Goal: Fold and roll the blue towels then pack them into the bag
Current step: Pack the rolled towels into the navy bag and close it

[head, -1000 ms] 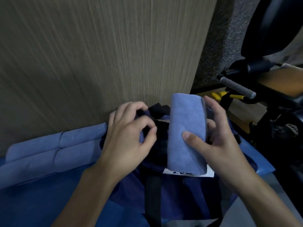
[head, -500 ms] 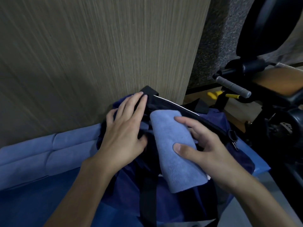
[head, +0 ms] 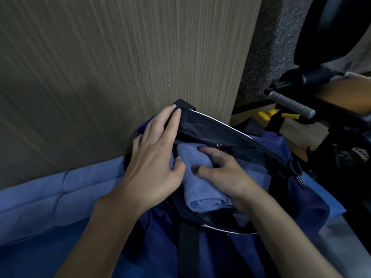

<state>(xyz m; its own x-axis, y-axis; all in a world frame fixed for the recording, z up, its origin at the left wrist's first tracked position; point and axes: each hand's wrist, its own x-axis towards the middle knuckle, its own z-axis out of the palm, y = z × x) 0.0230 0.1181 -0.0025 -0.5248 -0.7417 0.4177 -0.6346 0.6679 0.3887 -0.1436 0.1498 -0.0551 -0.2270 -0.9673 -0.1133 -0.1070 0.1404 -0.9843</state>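
- Towel (head: 192,183), blue and rolled tight, lies in the open mouth of the bag (head: 305,201), directly under the right grip (head: 222,173), with its spiral end turned toward the camera.
- Right grip closes over the roll from above. The thumb is on the side nearer the left grip, the fingers curl over the far side, and the towel is held between them.
- Left grip (head: 154,157) is spread wide, fingers (head: 172,117) straight and laid flat on the bag's black rim (head: 210,129). It holds nothing, though its thumb touches the roll just beside the right thumb.
- Dark blue bag sits beneath both grips. Its white-piped edge runs from the left grip's fingertips past the far side of the right grip.
- Black strap (head: 188,247) runs down the bag's near side, between the two forearms.
- Two more blue towels (head: 66,189) lie side by side to the left of the left grip, against the foot of a wood-grain wall (head: 120,57).
- Blue cloth (head: 30,257) covers the tabletop below and to the left of the left grip.
- Grey handle (head: 291,101) and yellow-handled tool (head: 267,114) show beyond the right grip and to its right, well apart from it.
- Black chair (head: 331,27) fills the corner above them.
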